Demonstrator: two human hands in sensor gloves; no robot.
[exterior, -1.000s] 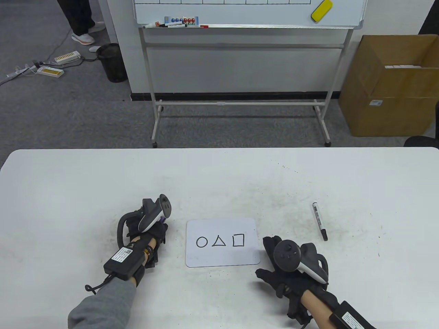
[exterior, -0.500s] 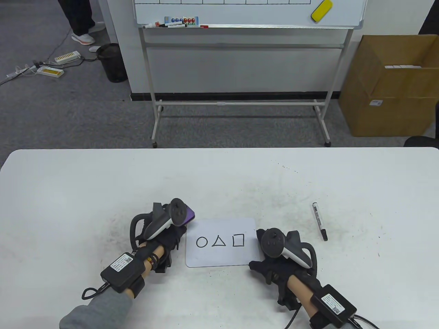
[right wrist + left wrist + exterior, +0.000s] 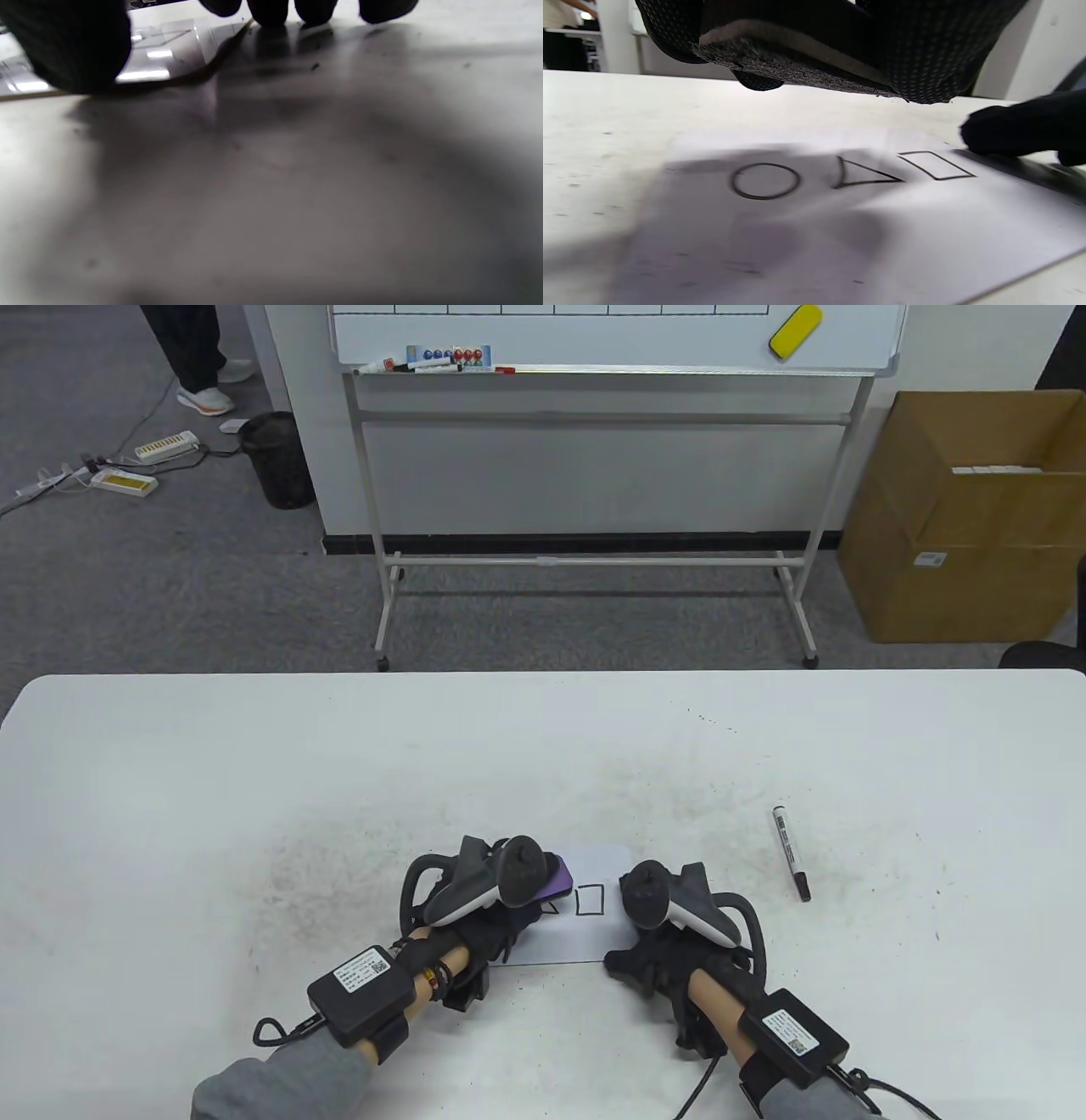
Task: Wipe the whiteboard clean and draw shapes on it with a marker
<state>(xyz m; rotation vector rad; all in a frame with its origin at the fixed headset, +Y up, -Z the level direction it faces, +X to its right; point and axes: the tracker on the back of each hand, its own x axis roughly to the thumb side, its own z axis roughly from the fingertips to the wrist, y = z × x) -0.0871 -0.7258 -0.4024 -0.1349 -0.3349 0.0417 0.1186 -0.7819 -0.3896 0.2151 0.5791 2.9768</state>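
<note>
A small whiteboard point(image 3: 598, 861) lies on the table with a black circle point(image 3: 765, 181), triangle point(image 3: 863, 178) and square point(image 3: 935, 165) drawn on it, all unsmeared. My left hand point(image 3: 501, 916) grips a purple eraser point(image 3: 558, 878) and holds it just above the board's left half; its grey felt underside point(image 3: 797, 63) casts a shadow over the circle and triangle. My right hand point(image 3: 653, 950) rests at the board's right edge, thumb point(image 3: 72, 46) pressing on the board and fingertips point(image 3: 314, 8) down beside the corner. A black-capped marker point(image 3: 791, 853) lies to the right, untouched.
The white table point(image 3: 254, 780) shows grey smudges around the board. Beyond it stand a large whiteboard on a wheeled stand point(image 3: 594, 560), a cardboard box point(image 3: 959, 526) at right, a black bin point(image 3: 278, 462) and a person's legs point(image 3: 199, 356) at far left.
My left hand carried the eraser rightward from beside the board to over its left half. My right hand slid left and forward onto the board's right edge.
</note>
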